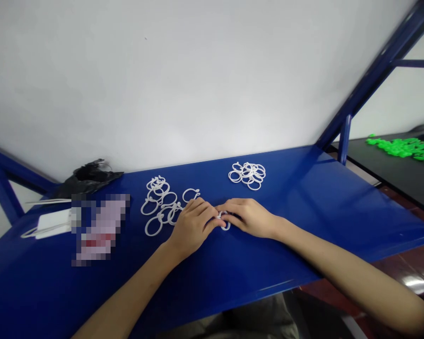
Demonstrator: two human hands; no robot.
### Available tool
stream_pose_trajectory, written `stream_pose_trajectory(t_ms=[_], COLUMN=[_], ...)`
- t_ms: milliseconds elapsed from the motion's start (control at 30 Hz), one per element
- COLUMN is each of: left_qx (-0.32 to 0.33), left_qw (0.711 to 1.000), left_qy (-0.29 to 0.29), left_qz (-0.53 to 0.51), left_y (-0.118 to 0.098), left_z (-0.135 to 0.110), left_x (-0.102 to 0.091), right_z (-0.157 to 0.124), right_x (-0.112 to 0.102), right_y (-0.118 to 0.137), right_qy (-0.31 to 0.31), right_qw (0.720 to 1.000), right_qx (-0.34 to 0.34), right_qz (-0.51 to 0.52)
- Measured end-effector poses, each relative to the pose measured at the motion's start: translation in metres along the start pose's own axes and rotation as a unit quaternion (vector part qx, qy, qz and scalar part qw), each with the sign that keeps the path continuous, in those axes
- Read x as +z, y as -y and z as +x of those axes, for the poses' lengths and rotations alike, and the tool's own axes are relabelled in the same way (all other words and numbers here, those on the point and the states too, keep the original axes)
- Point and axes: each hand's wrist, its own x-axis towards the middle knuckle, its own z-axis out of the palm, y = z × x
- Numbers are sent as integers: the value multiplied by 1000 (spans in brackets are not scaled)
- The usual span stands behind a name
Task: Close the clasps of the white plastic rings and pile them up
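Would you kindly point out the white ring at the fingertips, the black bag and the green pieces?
White ring (226,229): head view, lower edge of its loop.
Black bag (86,181): head view, its crumpled middle.
Green pieces (406,147): head view, middle of the heap.

Rings (248,172): smooth plastic in appearance. Worktop (304,197): smooth, glossy, resembling painted metal. Far-left bag (88,178): thin, wrinkled plastic. Wall (198,89): matt.

1. No text, label, brand, number or sign can be read.
2. The pale pink, flat, pixelated item (106,219), left of the left hand (194,223), bears a red band (98,239) near its lower end; this may be print, but the blocks hide any letters.
3. The white, flat, rectangular object (54,223), farther left of that hand, shows no legible mark.
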Motion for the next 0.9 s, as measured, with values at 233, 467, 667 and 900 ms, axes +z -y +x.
stream_pose_trajectory(t_ms=[233,467,667,900], left_qx=[-16,-21,-47,-132], left_qw=[1000,999,998,968], left_qy=[-3,22,15,41], left_qz=[-22,-31,24,210], left_y=[2,0,9,28], left_z=[0,-5,1,-1], left_x=[2,0,0,-3], right_z=[0,-7,-1,1], right_x=[2,9,11,-12], right_y=[2,11,5,-39], right_qy=[-21,-24,-22,-87], right_qw=[999,989,990,977], right_qx=[-36,-102,-53,90], right_qz=[-11,-107,-130,-171])
